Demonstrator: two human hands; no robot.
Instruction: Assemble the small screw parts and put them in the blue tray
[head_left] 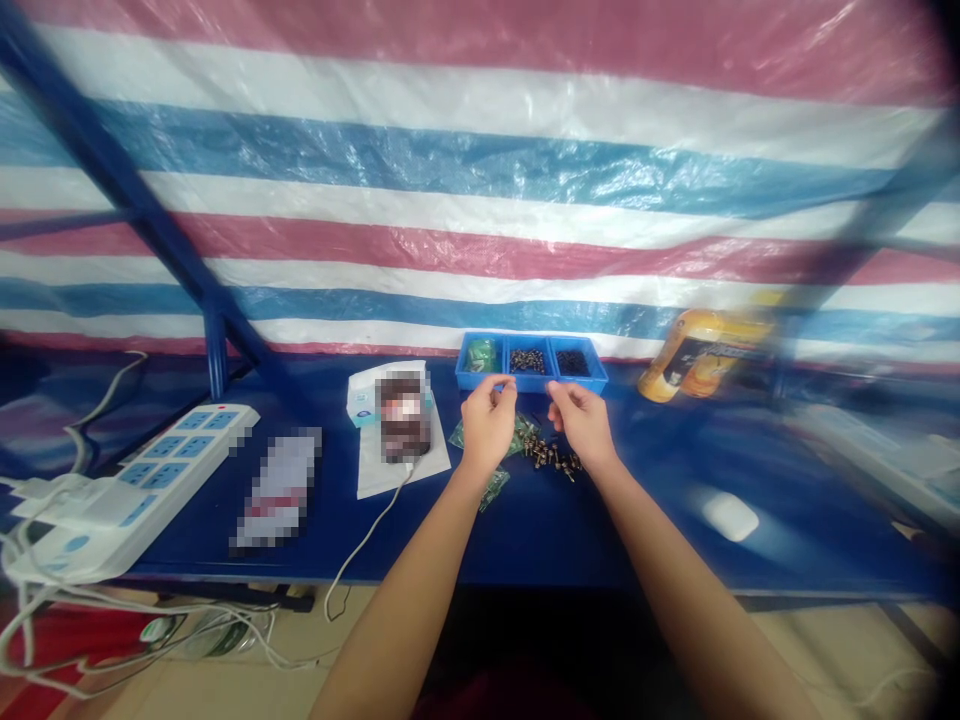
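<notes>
My left hand (487, 425) and my right hand (581, 425) hover over the blue table, just in front of a blue three-compartment tray (531, 378). Their fingertips are pinched, and nothing shows in them. The tray holds green parts (481, 355), several metal screws (527, 361) and small black parts (572, 362). Below my right hand lie several loose brass-and-black screws or standoffs (551, 455). Small green circuit boards (493, 490) lie under and beside my left hand, partly hidden by it.
A white power strip (172, 480) with tangled cables lies at the left. Between it and my hands are blurred items (279, 488) and a white sheet (405, 470). A yellow can (701, 355) lies at the back right, a white oval object (730, 516) at the right. A striped tarpaulin (480, 240) hangs behind.
</notes>
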